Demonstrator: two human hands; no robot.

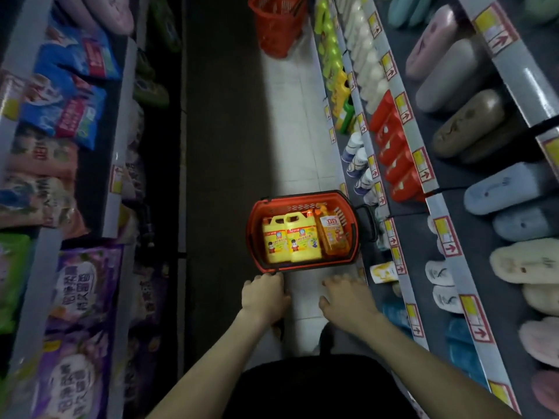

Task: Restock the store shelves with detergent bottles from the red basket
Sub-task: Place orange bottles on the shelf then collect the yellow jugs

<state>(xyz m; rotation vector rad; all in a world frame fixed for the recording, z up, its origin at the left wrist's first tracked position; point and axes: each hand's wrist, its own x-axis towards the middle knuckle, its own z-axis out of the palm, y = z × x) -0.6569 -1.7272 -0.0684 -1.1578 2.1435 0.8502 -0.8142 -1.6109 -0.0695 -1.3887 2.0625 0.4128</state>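
Red basket (253, 234), where is it, and what does it hold?

On the aisle floor, just beside the right-hand shelf (431, 204). Two yellow detergent jugs (302, 240) and an orange detergent bottle (334, 237) sit inside, side by side.

And the hands?

Left hand (264, 294) has fingertips on the near rim; whether it grips, I cannot tell. Right hand (348, 297) hovers nearby, fingers spread, holding nothing.

What might go wrong?

Likely a one-sided pull on the rim tips the basket, sliding the jugs together. The dim light and smooth jugs could also cause a slip when lifting.
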